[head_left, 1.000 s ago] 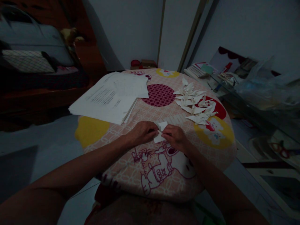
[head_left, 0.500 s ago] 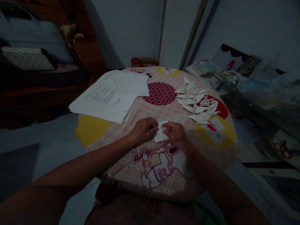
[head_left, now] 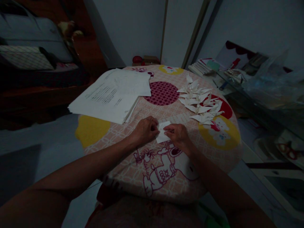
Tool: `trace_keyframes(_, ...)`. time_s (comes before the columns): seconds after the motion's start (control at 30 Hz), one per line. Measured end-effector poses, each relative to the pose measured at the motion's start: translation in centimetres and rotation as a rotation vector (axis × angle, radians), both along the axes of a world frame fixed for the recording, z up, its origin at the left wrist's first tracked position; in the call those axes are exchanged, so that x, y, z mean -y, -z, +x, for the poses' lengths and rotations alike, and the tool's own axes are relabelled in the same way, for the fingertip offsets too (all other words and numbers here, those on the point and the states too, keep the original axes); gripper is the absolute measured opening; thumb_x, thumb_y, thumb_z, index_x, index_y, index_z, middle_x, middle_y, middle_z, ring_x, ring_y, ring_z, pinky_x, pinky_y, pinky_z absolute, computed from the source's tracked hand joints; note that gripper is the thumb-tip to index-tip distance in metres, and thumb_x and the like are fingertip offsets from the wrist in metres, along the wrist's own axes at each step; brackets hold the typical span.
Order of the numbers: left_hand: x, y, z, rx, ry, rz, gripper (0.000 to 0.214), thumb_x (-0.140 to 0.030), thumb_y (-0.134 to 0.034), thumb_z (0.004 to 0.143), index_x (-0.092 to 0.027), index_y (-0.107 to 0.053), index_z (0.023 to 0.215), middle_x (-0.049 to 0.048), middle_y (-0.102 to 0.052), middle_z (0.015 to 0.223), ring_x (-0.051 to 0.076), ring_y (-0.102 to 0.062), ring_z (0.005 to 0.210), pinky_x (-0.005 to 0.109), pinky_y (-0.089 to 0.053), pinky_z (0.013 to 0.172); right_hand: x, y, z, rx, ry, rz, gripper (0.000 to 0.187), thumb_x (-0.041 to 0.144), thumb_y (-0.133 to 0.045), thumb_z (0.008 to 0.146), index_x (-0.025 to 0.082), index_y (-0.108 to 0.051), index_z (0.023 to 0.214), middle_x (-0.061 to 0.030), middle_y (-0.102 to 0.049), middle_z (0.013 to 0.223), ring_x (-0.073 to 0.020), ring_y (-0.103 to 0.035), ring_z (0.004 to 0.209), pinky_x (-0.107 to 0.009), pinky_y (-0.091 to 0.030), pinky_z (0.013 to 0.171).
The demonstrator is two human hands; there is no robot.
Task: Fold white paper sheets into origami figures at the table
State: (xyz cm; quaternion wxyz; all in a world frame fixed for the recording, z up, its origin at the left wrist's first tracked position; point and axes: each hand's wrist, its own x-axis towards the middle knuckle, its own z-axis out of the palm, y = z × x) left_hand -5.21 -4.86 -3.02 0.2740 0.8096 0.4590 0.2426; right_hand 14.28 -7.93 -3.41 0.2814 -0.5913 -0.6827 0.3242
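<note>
A small white piece of paper (head_left: 162,136) lies on the patterned tablecloth (head_left: 133,161) between my hands. My left hand (head_left: 146,130) pinches its left edge, thumb and fingers pressed together. From the right, my right hand (head_left: 177,134) grips the sheet's other side with thumb and index finger. Any fold lines in it are too dim to make out. Beyond my right hand, several folded white paper cranes (head_left: 199,101) are grouped on the cloth.
A stack of printed papers (head_left: 106,98) covers the table's back left. To the right, a glass shelf (head_left: 256,101) carries a clear plastic bag (head_left: 268,85) and a pile of booklets (head_left: 201,68). Scissors with red handles (head_left: 287,150) sit lower right. A grey bag (head_left: 35,38) rests at far left.
The view has shifted slightly. Both hands keep their hold on the small paper in nearly the same place, with only slight finger movement.
</note>
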Motion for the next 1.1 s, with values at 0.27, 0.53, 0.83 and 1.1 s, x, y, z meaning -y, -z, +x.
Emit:
trace_keyframes(0.27,0.1,-0.5,0.1,0.002,0.009,-0.065,0.012,-0.015,-0.065,0.076,-0.015,-0.065,0.064,0.0085,-0.066,0.098,0.017,-0.061,0.083,0.034,-0.051,0.079,0.4,-0.7,-0.1,0.074,-0.039,0.072,0.018,0.017,-0.066,0.077,0.019,-0.082,0.086,-0.0065,-0.078,0.09,-0.0195,-0.069,0.079,-0.03,-0.051,0.074)
trace_keyframes(0.53,0.5,-0.7,0.0,-0.05,0.052,-0.079,0.017,-0.019,-0.062,0.083,-0.014,-0.064,0.067,0.0111,-0.062,0.108,0.018,-0.06,0.087,0.036,-0.051,0.084,0.3,-0.9,0.1,0.084,-0.068,0.049,0.02,0.018,-0.065,0.078,0.019,-0.082,0.089,-0.0048,-0.075,0.087,-0.0165,-0.065,0.074,-0.028,-0.047,0.07)
trace_keyframes(0.83,0.7,0.5,-0.2,-0.016,0.062,0.006,0.018,-0.019,-0.064,0.082,-0.016,-0.065,0.065,0.0103,-0.063,0.109,0.017,-0.06,0.083,0.036,-0.053,0.079,0.3,-0.6,0.3,0.042,-0.057,0.035,0.018,0.017,-0.067,0.075,0.019,-0.081,0.086,-0.0033,-0.075,0.083,-0.015,-0.062,0.071,-0.027,-0.046,0.069)
trace_keyframes(1.1,0.7,0.3,0.0,-0.024,0.029,-0.01,0.019,-0.018,-0.066,0.082,-0.015,-0.065,0.063,0.0108,-0.063,0.107,0.018,-0.061,0.085,0.036,-0.053,0.079,0.3,-0.7,0.3,0.048,-0.044,0.041,0.02,0.017,-0.067,0.075,0.018,-0.081,0.089,-0.0054,-0.077,0.087,-0.0173,-0.066,0.075,-0.029,-0.048,0.072)
